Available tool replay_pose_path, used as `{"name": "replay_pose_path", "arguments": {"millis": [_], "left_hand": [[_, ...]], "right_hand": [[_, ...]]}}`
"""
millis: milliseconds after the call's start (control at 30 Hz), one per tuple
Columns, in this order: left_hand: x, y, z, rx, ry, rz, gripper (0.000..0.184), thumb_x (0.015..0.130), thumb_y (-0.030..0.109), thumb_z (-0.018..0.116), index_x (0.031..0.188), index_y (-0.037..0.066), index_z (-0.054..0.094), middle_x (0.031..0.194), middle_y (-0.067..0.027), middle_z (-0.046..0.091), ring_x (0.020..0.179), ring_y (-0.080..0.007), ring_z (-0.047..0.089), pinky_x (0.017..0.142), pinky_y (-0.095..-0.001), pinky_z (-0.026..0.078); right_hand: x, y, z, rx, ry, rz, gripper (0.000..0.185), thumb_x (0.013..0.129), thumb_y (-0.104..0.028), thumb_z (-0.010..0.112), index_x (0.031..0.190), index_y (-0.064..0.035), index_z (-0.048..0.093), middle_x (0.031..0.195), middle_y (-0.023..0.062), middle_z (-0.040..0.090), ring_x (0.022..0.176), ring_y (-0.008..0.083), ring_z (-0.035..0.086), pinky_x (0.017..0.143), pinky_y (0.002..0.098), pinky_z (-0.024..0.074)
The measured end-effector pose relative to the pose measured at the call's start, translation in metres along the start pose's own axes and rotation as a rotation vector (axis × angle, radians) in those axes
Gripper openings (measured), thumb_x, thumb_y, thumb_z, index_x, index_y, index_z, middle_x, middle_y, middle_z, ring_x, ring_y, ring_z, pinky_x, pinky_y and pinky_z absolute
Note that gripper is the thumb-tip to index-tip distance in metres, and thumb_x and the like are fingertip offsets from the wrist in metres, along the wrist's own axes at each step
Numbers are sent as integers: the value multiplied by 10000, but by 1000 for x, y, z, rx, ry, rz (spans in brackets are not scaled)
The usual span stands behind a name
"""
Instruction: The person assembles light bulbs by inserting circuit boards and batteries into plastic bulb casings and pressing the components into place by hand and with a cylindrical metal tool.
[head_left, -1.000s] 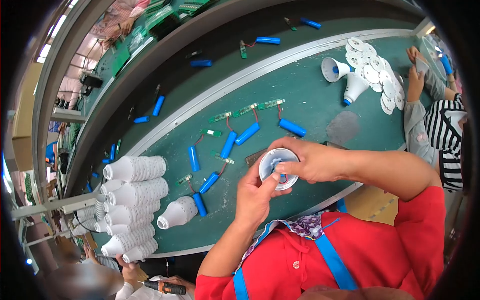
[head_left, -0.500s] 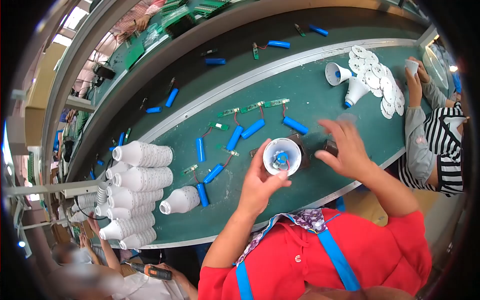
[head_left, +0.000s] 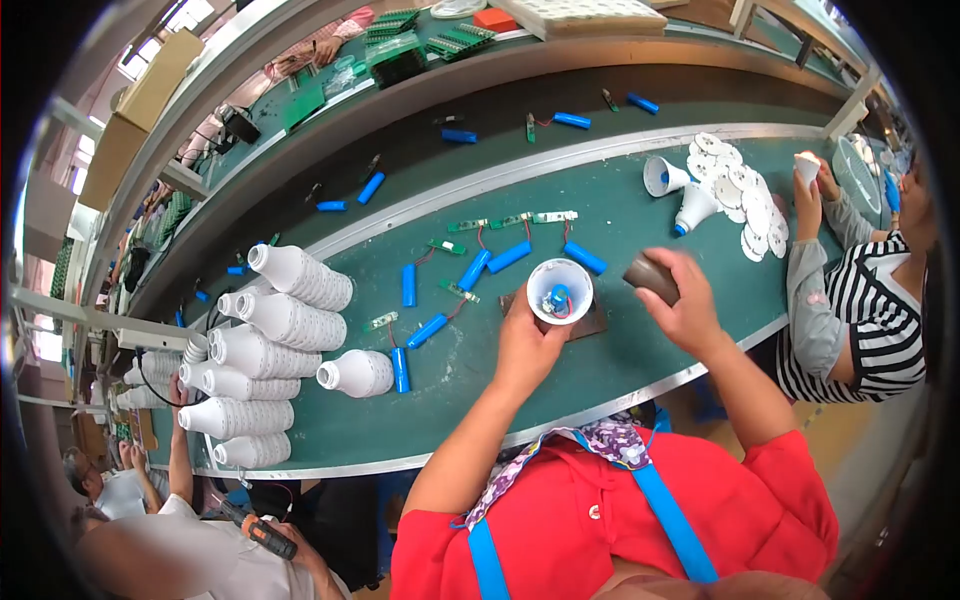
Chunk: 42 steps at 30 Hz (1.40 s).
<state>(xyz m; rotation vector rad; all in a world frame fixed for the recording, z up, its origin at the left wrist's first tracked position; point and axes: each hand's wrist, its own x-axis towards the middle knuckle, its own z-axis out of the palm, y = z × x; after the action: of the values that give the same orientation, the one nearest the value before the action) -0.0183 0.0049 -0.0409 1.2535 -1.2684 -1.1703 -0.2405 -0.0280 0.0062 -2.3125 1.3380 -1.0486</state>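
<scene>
the green table (head_left: 450, 400) carries piled white housings (head_left: 270, 350) at its left, with a smaller white stack (head_left: 358, 374) just beside them. blue cylinders (head_left: 509, 257), wired to green circuit boards (head_left: 468, 225), lie mid-table near a dark plate (head_left: 591, 325). at the right, two white cones (head_left: 696, 207) adjoin overlapping white discs (head_left: 742, 190).

The cup (head_left: 577, 276) and left hand (head_left: 528, 347) partly hide the plate (head_left: 591, 324); the right hand (head_left: 690, 305) covers part of the block (head_left: 648, 279); a co-worker's head (head_left: 155, 557) is blurred.

Cardboard box (head_left: 150, 85), one, far to the upper left of the left grip (head_left: 545, 322); orange-and-black power tool (head_left: 268, 538), one, to its lower left. Right of the right grip (head_left: 655, 285): one co-worker (head_left: 865, 325) in striped top, one greenish basin (head_left: 856, 178).
</scene>
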Motion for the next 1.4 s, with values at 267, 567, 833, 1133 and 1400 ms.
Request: {"name": "replay_pose_path", "arguments": {"millis": [267,567,833,1133,1400], "left_hand": [[-1,6,1,44,25,33,447,765,49,658,1171,19,472,970,-73,601,757,-105,598,564,-235,495],[3,10,-2,24,23,87,435,764,21,629,1170,9,473,991,-79,607,873,-138,603,694,-267,501],[0,10,-2,38,33,66,487,722,15,651,1181,36,488,1029,-104,617,908,-190,618,768,-299,486],[6,19,-7,154,-14,110,472,702,63,732,1124,-2,531,1070,-73,606,959,-148,579,826,-288,465],[6,0,-6,90,28,89,477,693,113,739,1117,29,536,989,-112,638,872,-193,628,744,-309,492]], "right_hand": [[55,-75,-2,21,-52,-390,504,620,-93,738,1091,-64,559,963,123,583,852,304,554,730,373,465],[63,-83,-3,-50,-94,-431,555,578,-67,755,1098,-65,562,946,115,564,860,302,546,732,369,467],[57,-73,5,-65,-233,-340,478,654,-102,718,1105,-88,559,939,121,562,897,295,531,747,364,460],[34,-20,-11,117,44,41,397,744,-115,638,1125,-40,556,997,142,591,887,264,580,802,332,451],[49,-63,-16,175,21,-320,459,668,-66,691,1113,-68,576,978,123,580,878,279,554,764,350,454]]}}
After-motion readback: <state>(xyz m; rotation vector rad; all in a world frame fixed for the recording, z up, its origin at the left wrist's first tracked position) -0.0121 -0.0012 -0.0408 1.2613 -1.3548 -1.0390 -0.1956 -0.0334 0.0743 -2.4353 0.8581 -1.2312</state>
